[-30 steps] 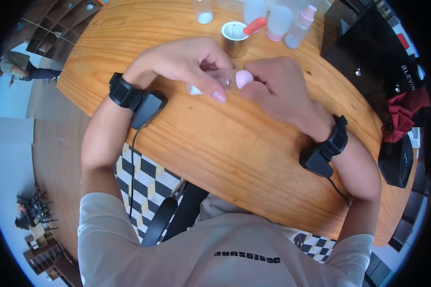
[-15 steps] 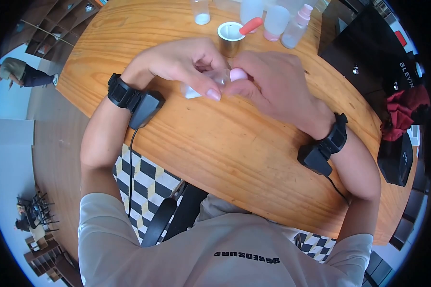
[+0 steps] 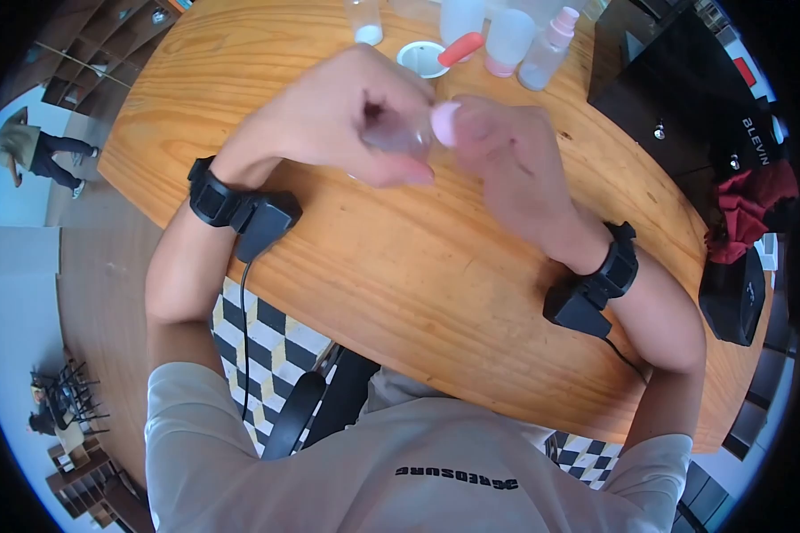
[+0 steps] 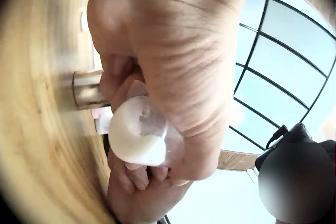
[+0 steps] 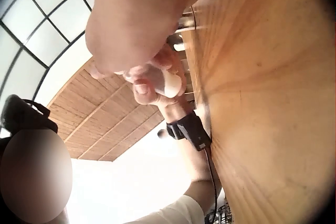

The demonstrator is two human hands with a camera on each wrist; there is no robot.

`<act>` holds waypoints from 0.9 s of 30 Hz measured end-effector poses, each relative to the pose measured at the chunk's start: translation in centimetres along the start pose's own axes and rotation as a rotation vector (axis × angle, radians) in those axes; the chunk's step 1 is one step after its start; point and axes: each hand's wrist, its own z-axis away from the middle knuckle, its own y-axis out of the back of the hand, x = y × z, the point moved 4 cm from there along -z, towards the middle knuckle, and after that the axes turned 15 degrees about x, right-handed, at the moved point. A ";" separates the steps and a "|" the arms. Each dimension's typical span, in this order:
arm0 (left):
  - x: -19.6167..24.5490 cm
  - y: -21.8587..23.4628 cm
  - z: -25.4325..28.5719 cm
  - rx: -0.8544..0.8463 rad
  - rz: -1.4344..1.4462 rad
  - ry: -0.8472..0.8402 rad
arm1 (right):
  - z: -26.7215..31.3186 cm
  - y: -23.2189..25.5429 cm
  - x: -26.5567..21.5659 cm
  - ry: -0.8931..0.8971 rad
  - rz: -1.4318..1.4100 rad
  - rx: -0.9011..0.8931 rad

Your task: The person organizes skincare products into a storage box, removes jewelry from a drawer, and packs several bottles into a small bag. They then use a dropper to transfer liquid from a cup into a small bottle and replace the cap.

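In the head view my left hand (image 3: 342, 120) grips a small clear bottle (image 3: 400, 138) from above, thumb on the near side. White material shows through the bottle's base (image 4: 134, 137) in the left wrist view. At the bottle's other end, the fingers and thumb of my right hand (image 3: 520, 173) pinch a pink cap (image 3: 444, 123). Both hands are close together over the wooden table (image 3: 400, 293), and the bottle lies tilted between them. From the right wrist, the bottle (image 5: 170, 83) shows beyond my right hand (image 5: 144, 22), which hides the cap.
Just behind the hands stands a metal cup (image 3: 420, 59) with a red-handled tool (image 3: 461, 50) in it. Frosted bottles (image 3: 510, 40) and a pink-topped bottle (image 3: 549, 55) line the back. A black box (image 3: 684, 107) and dark red cloth (image 3: 748, 215) lie right.
Both hands have lifted and turned slightly with the bottle and cap, and my left hand now hides more of the metal cup. In the background, a person has shifted posture.
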 end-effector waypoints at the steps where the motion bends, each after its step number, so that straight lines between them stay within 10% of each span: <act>1: -0.1 0.4 0.1 0.000 0.002 -0.003 | 0.1 0.0 0.9 -0.094 -0.111 -0.069; 3: -0.8 3.7 0.6 0.556 0.370 0.052 | 0.3 -0.2 1.4 -0.186 -0.226 -0.141; 7: -1.4 7.0 0.4 0.756 0.558 -0.118 | 0.2 -0.6 1.0 -0.192 -0.200 -0.107; 9: -1.7 7.7 0.4 0.896 0.193 -0.160 | 0.1 -0.7 0.9 -0.194 -0.196 -0.070; 27: -2.1 5.2 -5.0 0.792 -0.033 0.075 | -0.4 -1.3 1.6 -0.226 -0.075 -0.059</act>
